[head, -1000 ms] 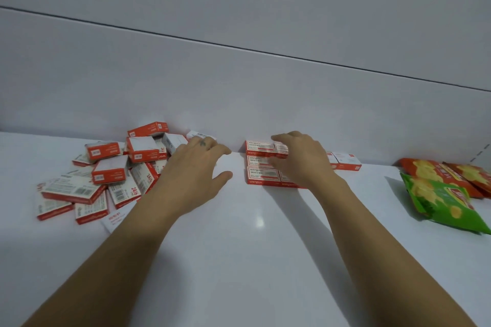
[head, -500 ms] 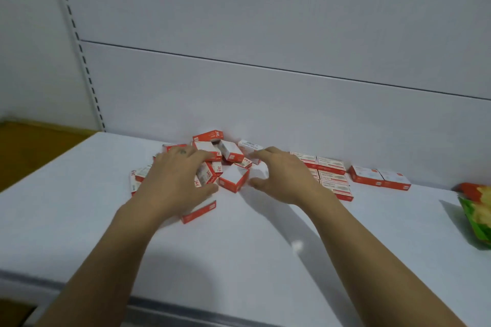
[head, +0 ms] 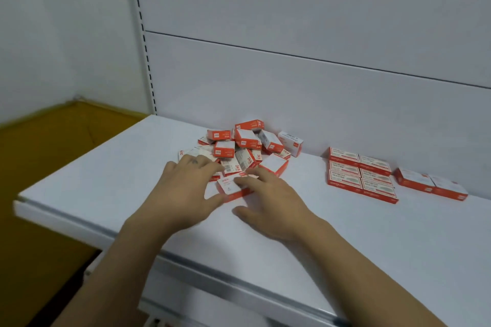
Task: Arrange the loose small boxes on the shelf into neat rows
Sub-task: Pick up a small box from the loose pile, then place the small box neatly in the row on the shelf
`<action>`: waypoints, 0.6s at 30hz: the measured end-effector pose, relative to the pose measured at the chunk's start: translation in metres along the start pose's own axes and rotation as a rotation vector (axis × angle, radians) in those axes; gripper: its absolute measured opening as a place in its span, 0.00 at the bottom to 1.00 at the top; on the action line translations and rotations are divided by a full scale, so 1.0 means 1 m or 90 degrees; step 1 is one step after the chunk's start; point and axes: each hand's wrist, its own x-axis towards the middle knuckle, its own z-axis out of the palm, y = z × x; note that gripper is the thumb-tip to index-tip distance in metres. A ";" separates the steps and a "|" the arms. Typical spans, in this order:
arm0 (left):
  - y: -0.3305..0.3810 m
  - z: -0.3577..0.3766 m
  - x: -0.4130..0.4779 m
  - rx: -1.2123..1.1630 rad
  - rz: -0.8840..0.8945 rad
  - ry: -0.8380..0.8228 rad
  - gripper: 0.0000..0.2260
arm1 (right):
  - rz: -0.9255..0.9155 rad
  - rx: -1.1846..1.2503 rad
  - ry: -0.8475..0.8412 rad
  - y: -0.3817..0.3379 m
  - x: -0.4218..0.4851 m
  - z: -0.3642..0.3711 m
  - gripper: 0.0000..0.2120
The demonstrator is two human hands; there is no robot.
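Observation:
A loose pile of small red-and-white boxes [head: 245,145] lies against the shelf's back wall. One box [head: 230,186] sits apart at the pile's front edge, between my hands. My left hand [head: 183,191] lies flat over the pile's front left boxes, its thumb touching that box's near side. My right hand [head: 271,202] rests its straight fingers on the box's top, thumb spread on the shelf. To the right, several boxes form neat flat rows [head: 361,174], and two more boxes [head: 430,184] lie side by side beyond them.
The white shelf [head: 345,241] has a front lip running diagonally below my forearms. Its left end drops off to a yellow-brown floor [head: 53,156]. A slotted upright [head: 143,42] stands at the back left corner.
The view has swung left and pulled back, so the snack bags are out of frame. Both hands moved toward me to the pile's front edge, and one box now lies between them.

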 end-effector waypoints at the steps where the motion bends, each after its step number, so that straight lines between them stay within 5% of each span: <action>1: 0.000 0.002 -0.002 0.000 -0.003 -0.003 0.28 | 0.000 0.001 -0.003 0.002 -0.002 0.000 0.28; 18: 0.013 0.000 0.003 -0.061 0.042 0.015 0.26 | -0.016 0.011 -0.044 0.008 0.014 -0.011 0.09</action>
